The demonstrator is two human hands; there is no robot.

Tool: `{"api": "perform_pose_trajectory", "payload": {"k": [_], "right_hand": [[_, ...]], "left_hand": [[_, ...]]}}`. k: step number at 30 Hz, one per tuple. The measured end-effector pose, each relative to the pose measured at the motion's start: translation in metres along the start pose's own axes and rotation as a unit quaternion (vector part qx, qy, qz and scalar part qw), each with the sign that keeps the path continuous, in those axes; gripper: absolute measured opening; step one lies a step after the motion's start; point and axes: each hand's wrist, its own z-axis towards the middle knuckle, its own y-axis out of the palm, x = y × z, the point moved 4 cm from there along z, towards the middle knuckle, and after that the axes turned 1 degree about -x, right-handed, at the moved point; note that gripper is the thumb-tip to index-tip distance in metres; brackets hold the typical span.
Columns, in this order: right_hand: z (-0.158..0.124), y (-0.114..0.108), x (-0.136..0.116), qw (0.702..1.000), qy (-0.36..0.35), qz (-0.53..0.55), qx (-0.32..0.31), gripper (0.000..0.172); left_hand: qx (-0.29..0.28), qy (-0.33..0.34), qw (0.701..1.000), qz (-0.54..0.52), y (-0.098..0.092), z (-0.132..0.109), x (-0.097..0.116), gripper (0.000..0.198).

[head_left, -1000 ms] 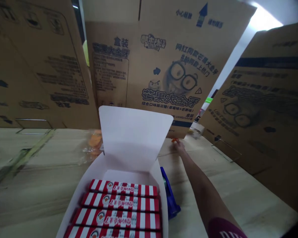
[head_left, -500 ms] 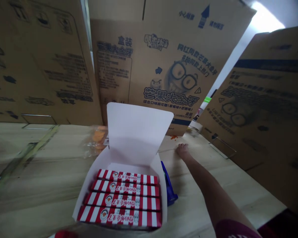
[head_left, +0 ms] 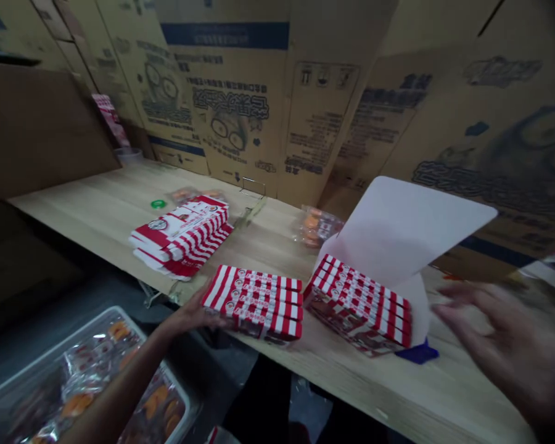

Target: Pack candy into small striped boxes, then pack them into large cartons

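My left hand [head_left: 195,316] grips the left end of a row of several red-and-white striped boxes [head_left: 256,302] at the table's front edge. Its fingers are partly hidden by the boxes. Beside that row, another row of similar striped boxes [head_left: 361,305] sits in an open white carton [head_left: 419,308], whose lid [head_left: 411,222] stands up at the back. To the right of the carton, my right hand [head_left: 504,345] hovers with fingers apart, blurred and holding nothing. A blue object [head_left: 419,353], perhaps a tape dispenser, lies partly behind the carton.
Flattened striped cartons [head_left: 182,234] lie stacked at the table's left, near a green ring [head_left: 158,204]. Clear packets of orange pieces [head_left: 315,227] rest by the cardboard wall [head_left: 259,92]. Below the table, a white bin [head_left: 178,394] holds more packets.
The view has swung left and down. My left hand and the second row of boxes now show. My right hand has come back from the table's far side, nearer to me.
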Motion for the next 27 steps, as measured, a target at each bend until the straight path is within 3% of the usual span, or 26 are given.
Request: {"api": "perform_pose_trajectory", "payload": {"k": [1,4,6,8,10,12,20,24,27], "right_hand": [[0.01,0.01,-0.037,0.997,-0.063,0.035,-0.02,0.03],[0.036,0.069,-0.128,0.962,-0.188,0.081,-0.183,0.083],[0.044,0.115,-0.165,0.925,-0.23,0.05,-0.298,0.111],[0.044,0.154,-0.187,0.89,-0.242,0.018,-0.386,0.124],[0.042,0.179,-0.196,0.87,-0.239,-0.013,-0.431,0.126],[0.041,0.191,-0.199,0.87,-0.229,-0.036,-0.436,0.124],[0.044,0.18,-0.208,0.89,-0.235,-0.033,-0.39,0.103],[0.04,0.192,-0.211,0.893,-0.227,-0.031,-0.388,0.096],[0.04,0.197,-0.209,0.896,-0.229,-0.01,-0.381,0.098]], "left_hand": [[-0.001,0.012,1.0,-0.009,0.0,0.002,0.001,0.101],[-0.019,0.052,0.998,-0.038,0.005,0.011,0.009,0.105],[-0.027,0.068,0.996,-0.051,0.007,0.012,0.012,0.106],[-0.024,0.072,0.996,-0.049,0.007,0.011,0.013,0.105],[-0.018,0.068,0.996,-0.047,0.007,0.009,0.012,0.104],[-0.019,0.071,0.996,-0.054,0.007,0.009,0.012,0.104],[-0.002,0.113,0.993,-0.017,-0.005,0.007,0.028,0.102],[0.004,0.085,0.996,0.014,-0.005,0.002,0.016,0.094],[0.052,0.068,0.993,0.084,-0.01,0.002,0.009,0.093]]}}
